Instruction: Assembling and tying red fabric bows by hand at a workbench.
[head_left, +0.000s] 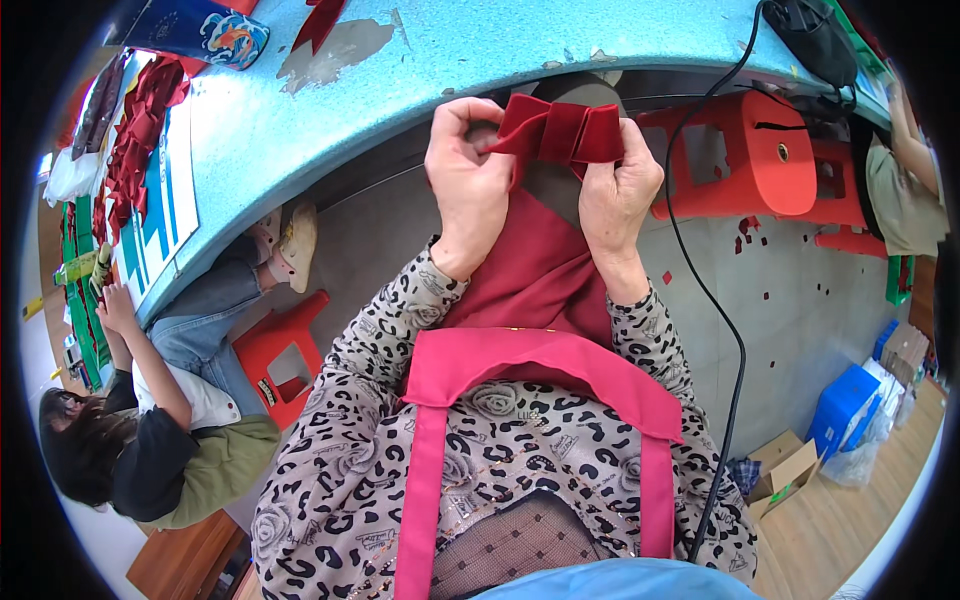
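Observation:
A dark red velvet bow (556,130) is held up between my two hands, just off the table's near edge and above my lap. My left hand (468,180) pinches the bow's left loop with fingers curled round it. With thumb and fingers together, my right hand (622,195) grips the bow's right end. A wrapped band crosses the bow's middle. Below it lies the red apron (535,270) over my lap.
The blue speckled table (330,120) curves ahead, with a dark blue cup (235,38) and a pile of red bows (140,140) at left. A black cable (690,255) hangs at right beside a red stool (780,155). A co-worker (170,440) sits at left.

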